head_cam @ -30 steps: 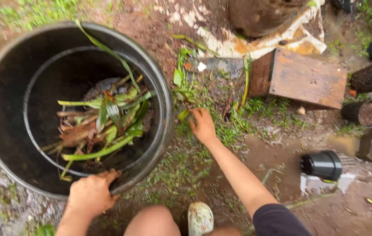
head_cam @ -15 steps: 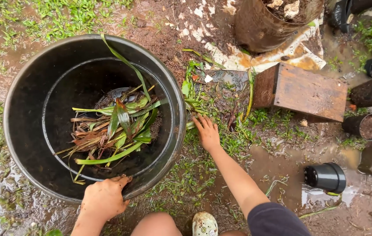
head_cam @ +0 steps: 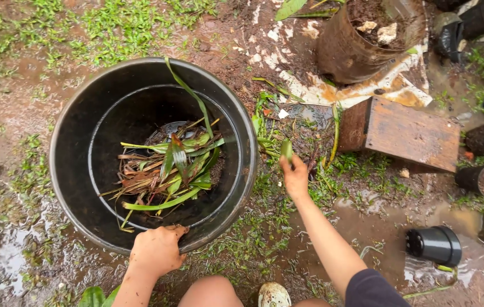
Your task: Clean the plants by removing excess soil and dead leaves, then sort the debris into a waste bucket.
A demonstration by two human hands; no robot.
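A big black bucket stands on muddy ground, with green and brown leaf cuttings lying in its bottom. My left hand grips the bucket's near rim. My right hand reaches out to the right of the bucket and pinches a small green leaf piece above a patch of cut leaves on the wet soil.
A rusty brown box lies right of my hand. A large soil-filled pot stands behind it on a torn sheet. Small black pots sit and lie at the right. Puddles cover the mud at lower left and lower right.
My right hand has lifted slightly from the ground with a green leaf piece pinched in it. The view has shifted, so the bucket sits further right in frame. My left hand stays on the rim.
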